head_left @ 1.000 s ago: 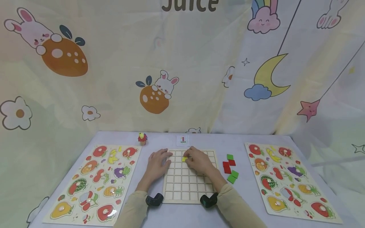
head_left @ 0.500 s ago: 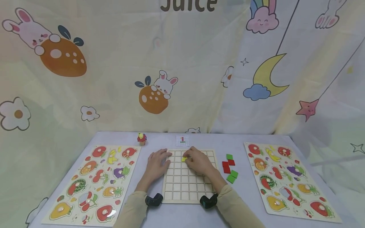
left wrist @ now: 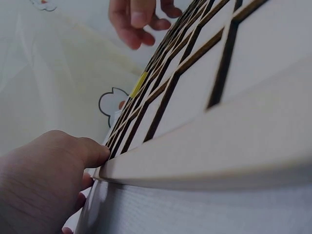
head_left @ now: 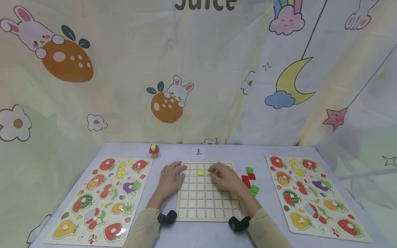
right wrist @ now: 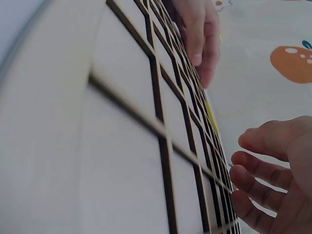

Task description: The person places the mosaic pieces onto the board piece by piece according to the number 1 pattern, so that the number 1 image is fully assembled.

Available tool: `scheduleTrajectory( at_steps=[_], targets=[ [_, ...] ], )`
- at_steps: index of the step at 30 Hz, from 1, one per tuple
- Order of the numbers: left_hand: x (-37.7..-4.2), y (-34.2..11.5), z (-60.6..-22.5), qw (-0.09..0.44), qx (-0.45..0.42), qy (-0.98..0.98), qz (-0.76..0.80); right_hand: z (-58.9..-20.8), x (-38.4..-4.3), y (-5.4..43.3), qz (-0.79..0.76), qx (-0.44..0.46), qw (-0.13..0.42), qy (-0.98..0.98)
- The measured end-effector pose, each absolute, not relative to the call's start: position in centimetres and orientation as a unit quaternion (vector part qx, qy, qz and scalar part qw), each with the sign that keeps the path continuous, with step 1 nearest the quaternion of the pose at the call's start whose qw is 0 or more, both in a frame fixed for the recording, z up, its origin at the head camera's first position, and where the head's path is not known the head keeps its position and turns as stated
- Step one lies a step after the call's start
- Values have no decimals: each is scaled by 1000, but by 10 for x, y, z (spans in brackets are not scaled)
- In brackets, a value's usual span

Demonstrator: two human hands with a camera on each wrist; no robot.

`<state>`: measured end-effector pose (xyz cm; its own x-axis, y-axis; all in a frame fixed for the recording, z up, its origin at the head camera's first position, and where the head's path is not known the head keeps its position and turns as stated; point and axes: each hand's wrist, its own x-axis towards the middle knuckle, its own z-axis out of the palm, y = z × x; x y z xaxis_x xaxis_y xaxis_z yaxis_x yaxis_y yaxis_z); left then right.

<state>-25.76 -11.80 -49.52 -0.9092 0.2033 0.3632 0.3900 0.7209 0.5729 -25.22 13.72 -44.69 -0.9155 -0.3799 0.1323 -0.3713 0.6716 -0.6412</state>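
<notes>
A yellow square tile [head_left: 201, 172] lies in a cell near the top of the wooden grid board [head_left: 192, 219]. My right hand [head_left: 225, 177] hovers over the board just right of that tile, its fingers loosely bent and holding nothing. In the right wrist view the thumb and fingers of this right hand [right wrist: 273, 180] are spread apart. At the board's upper left edge rests my left hand [head_left: 171, 179], fingers relaxed. The left wrist view shows the left thumb [left wrist: 95, 152] at the board's rim, with the other fingers partly hidden behind it.
Red tiles [head_left: 246, 181] and green tiles [head_left: 250, 170] lie right of the board. Behind it is a small pattern card [head_left: 198, 152], with a toy figure [head_left: 153, 151] to its left. Fruit puzzle boards flank it at left [head_left: 116, 217] and right [head_left: 297, 196].
My right hand has let go of the yellow tile and moved right, so the whole tile shows in its cell. The left hand has stayed at the board's edge.
</notes>
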Motion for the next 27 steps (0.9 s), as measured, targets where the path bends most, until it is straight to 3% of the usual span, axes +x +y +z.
scheduleTrajectory(
  at_steps=[11, 27],
  targets=[
    [-258, -115, -492, 133, -167, -921, -327, -445, -238, 189, -363, -150, 2, 920],
    [-261, -119, -498, 135, -160, -918, -336, -443, -235, 228, -307, -99, -14, 947]
  ],
)
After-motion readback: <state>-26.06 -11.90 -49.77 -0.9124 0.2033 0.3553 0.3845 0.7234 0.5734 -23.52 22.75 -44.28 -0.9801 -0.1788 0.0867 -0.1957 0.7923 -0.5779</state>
